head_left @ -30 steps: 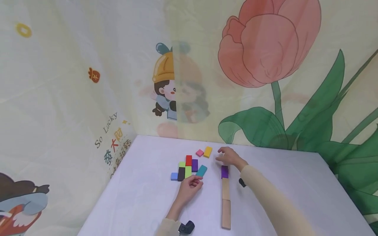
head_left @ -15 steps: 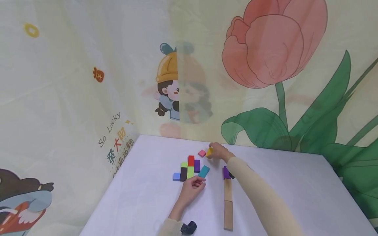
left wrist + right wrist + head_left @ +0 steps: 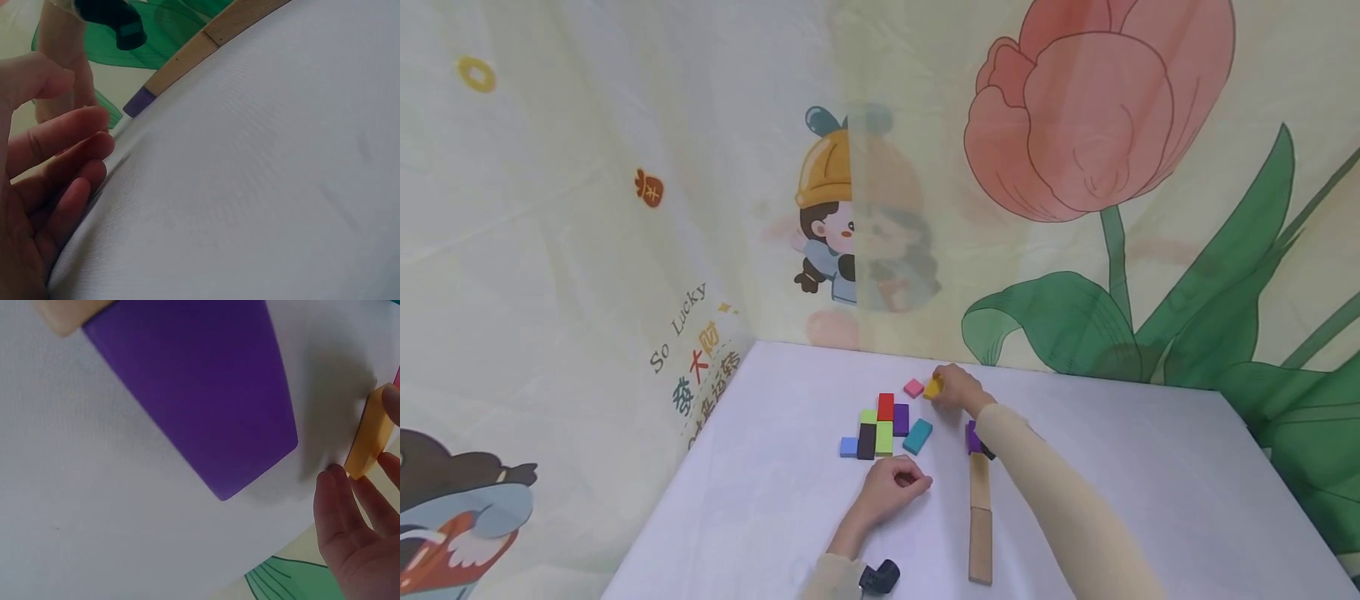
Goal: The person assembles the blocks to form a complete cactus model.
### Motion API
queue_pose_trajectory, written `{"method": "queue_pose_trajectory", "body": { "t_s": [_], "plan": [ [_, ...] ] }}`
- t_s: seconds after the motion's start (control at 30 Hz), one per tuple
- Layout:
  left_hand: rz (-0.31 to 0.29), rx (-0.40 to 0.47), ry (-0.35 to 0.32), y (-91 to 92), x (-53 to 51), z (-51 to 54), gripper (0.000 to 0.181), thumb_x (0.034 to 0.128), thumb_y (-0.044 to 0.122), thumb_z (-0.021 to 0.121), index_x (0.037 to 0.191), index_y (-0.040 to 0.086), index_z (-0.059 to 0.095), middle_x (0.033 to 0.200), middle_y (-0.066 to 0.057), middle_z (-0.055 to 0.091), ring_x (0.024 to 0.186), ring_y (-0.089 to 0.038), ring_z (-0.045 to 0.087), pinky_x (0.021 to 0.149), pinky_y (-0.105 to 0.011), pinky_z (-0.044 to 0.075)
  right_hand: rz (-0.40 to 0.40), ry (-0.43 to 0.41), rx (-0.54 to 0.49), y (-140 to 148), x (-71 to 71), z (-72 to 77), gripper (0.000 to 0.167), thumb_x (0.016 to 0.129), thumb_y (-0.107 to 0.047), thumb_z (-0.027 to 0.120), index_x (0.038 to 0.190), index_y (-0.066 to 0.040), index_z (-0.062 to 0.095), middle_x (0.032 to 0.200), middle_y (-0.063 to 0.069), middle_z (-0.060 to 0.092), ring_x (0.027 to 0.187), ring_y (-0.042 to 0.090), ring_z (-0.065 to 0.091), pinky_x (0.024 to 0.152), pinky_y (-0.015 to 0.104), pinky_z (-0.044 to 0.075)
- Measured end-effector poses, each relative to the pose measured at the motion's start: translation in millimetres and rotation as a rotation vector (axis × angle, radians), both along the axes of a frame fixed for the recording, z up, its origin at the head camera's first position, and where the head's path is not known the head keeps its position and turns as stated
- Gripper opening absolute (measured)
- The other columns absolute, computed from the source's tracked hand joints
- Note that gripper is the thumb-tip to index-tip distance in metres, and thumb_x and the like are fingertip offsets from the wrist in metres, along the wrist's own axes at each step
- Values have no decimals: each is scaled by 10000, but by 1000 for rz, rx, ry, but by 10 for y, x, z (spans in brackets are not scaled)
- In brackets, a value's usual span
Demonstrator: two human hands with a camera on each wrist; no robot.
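At the far side of the table, my right hand [image 3: 960,389] pinches a yellow block [image 3: 932,388] between thumb and fingers; the right wrist view shows that yellow block [image 3: 371,432] tilted up on its edge. A pink block [image 3: 913,388] lies just left of it. My left hand [image 3: 887,490] hovers low over the table with loosely curled fingers and holds nothing. In the left wrist view the left hand [image 3: 53,144] has nothing between thumb and fingers. A teal block [image 3: 917,437] lies beyond its fingertips, apart from them.
Left of the teal block sits a cluster of red [image 3: 886,407], purple [image 3: 901,420], black [image 3: 867,442], green and blue blocks. A row of two wooden blocks [image 3: 981,546] ends in a purple block [image 3: 972,437], partly hidden by my right sleeve.
My right hand has moved left from beyond the row to the yellow block and taken hold of it. My left hand has drawn back slightly from the teal block.
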State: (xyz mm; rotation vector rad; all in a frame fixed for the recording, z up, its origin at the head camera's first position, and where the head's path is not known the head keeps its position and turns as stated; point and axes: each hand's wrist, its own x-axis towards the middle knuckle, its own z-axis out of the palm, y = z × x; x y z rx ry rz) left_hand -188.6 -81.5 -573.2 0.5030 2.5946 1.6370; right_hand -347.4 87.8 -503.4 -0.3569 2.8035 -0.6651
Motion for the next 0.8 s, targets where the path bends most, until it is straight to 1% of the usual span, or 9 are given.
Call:
{"method": "queue_pose_trajectory", "body": {
  "t_s": [0.23, 0.33, 0.5, 0.8],
  "plan": [
    [-6, -1, 9, 16, 11, 8, 175, 906, 297, 707, 833, 142, 746, 768, 116, 622, 712, -23, 551, 694, -191, 491, -17, 5, 13, 17, 19, 0, 450, 870, -109, 716, 1281, 13, 582, 1217, 173, 592, 1045, 303, 554, 949, 472, 466],
    [-6, -6, 12, 21, 10, -2, 173, 905, 297, 708, 831, 146, 746, 766, 119, 620, 710, -21, 552, 692, -191, 491, -28, 5, 21, 52, 19, 1, 473, 871, -117, 710, 1303, 12, 566, 1220, 174, 588, 1044, 302, 550, 943, 470, 468],
    [2, -25, 28, 24, -5, -28, 162, 904, 294, 713, 813, 163, 741, 762, 126, 618, 708, -18, 548, 690, -194, 490, -40, 21, 42, 137, 33, 48, 521, 846, -116, 728, 1312, 30, 547, 1212, 187, 590, 1048, 312, 553, 931, 477, 469],
    [5, -34, 35, 12, -10, -33, 162, 903, 292, 713, 810, 163, 738, 767, 122, 621, 713, -19, 550, 696, -195, 493, -87, -41, 20, 308, 21, 85, 569, 852, -106, 733, 1358, 24, 505, 1265, 183, 575, 1071, 316, 543, 951, 494, 454]
  ]
}}
